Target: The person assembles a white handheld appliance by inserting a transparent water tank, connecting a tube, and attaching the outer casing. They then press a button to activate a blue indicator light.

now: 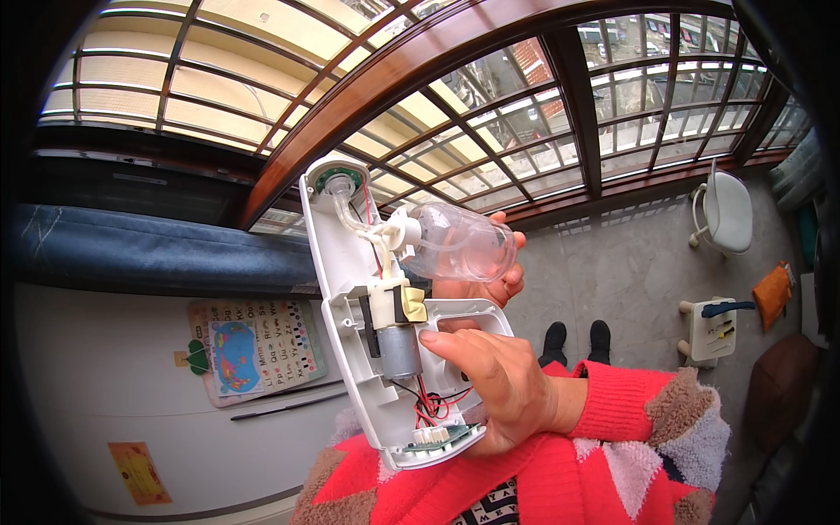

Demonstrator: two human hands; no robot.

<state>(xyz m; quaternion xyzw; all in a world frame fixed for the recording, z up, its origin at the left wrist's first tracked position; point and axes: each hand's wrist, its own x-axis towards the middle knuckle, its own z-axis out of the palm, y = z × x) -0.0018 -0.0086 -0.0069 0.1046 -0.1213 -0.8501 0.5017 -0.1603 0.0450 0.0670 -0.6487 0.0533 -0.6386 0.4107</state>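
An opened white handheld electric sprayer [337,289] is held up in front of me, its inside facing up. It shows a silver motor [401,352], a cream pump part with yellow tape, pale tubing, red and black wires, a small circuit board [437,439] at the lower end and a green ring board at the top. A clear bottle [464,245] sticks out to its right. My left hand [503,284] is closed round the bottle from behind, its arm hidden. My right hand [499,376] grips the handle side, thumb beside the motor, other fingers mostly hidden behind.
A white surface [219,455] at left bears an alphabet board [271,354] and an orange card. Barred windows with brown frames run along the far side. To the right stand a white chair [726,214] and a small stool [713,337] with tools, near an orange bag [773,296].
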